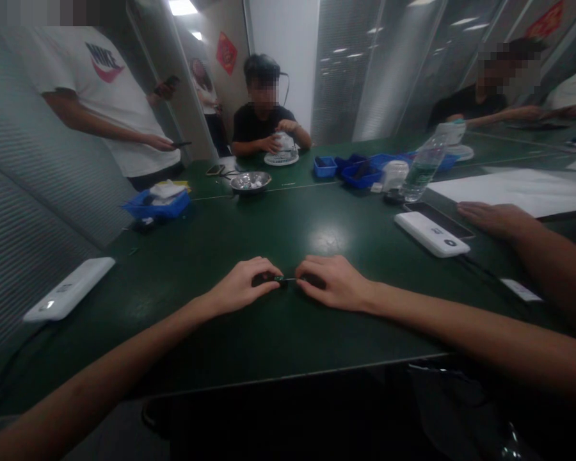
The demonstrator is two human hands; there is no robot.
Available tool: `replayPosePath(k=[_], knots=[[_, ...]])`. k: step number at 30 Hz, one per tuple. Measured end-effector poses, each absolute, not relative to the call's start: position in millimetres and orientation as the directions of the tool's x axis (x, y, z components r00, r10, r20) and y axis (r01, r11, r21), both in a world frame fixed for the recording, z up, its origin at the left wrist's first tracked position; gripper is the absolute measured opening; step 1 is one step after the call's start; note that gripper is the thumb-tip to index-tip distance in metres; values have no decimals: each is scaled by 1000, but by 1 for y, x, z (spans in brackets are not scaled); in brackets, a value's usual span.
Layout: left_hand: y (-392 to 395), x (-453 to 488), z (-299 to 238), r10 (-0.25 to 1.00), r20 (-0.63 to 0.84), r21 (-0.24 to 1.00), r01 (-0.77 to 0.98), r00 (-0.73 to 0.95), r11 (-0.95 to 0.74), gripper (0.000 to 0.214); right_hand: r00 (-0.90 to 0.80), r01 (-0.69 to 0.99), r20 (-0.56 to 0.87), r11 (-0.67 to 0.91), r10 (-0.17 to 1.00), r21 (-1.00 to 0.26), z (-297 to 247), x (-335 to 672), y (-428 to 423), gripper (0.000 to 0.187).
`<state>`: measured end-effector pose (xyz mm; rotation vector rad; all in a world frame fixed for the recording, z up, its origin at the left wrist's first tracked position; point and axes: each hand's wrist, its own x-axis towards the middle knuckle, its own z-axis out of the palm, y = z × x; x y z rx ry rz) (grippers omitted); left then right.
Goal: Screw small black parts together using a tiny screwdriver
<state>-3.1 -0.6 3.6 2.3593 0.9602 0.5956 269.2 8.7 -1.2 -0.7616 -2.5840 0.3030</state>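
Both my hands rest on the dark green table [288,333], fingertips nearly meeting. My left hand [242,285] is curled with its fingers pinched on one end of a small thin dark object [284,279]. My right hand [333,282] is also curled, pinching the other end. The object lies low over the tabletop between the two hands; it is too small and dark to name.
A white power bank [432,234] and a phone lie right of my hands, beside another person's hand [494,218]. Another white device [70,288] lies far left. Blue trays [158,203], a metal bowl [250,182], a water bottle [425,163] and seated people are farther back.
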Motion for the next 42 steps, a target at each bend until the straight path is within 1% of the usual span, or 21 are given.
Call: replayPosePath(k=[10,13,16,21,23,25,28,32,36,38,41,42], knots=[[-1,4,-1,701,223,587,481,677,-651,20,-814,402,322,869,484,-289,-1,262,7,23],[-1,5,-1,695,242,577,476,677,-664,18,-789,416,347,856,507,-305,-1,260,8,24],[-3,4,0,701,245,587,473,670,-657,23,-742,437,380,828,553,-352,-1,261,9,22],[-3,-3,1,691,185,600,476,699,-642,23,-703,449,406,808,583,-381,-2,265,10,18],[3,-12,3,675,163,595,474,719,-649,23,-697,451,407,803,590,-390,-2,267,9,18],[15,-29,5,688,140,578,505,712,-641,24,-700,453,399,800,592,-393,-1,267,9,18],[45,-77,7,777,82,529,633,624,-565,29,-705,454,395,802,590,-388,0,267,9,19],[82,-166,4,923,83,414,830,375,-374,45,-711,449,393,807,582,-382,0,267,8,19],[93,-234,1,985,104,348,922,139,-167,57,-711,455,388,804,587,-382,0,267,9,20],[92,-252,3,994,75,358,928,82,-103,62,-712,455,384,803,588,-385,-1,267,9,20],[89,-267,6,998,26,418,906,63,-68,69,-716,452,382,805,585,-385,-1,268,10,20],[88,-270,7,999,13,419,906,51,-52,70,-717,450,381,805,584,-387,-1,268,10,20]])
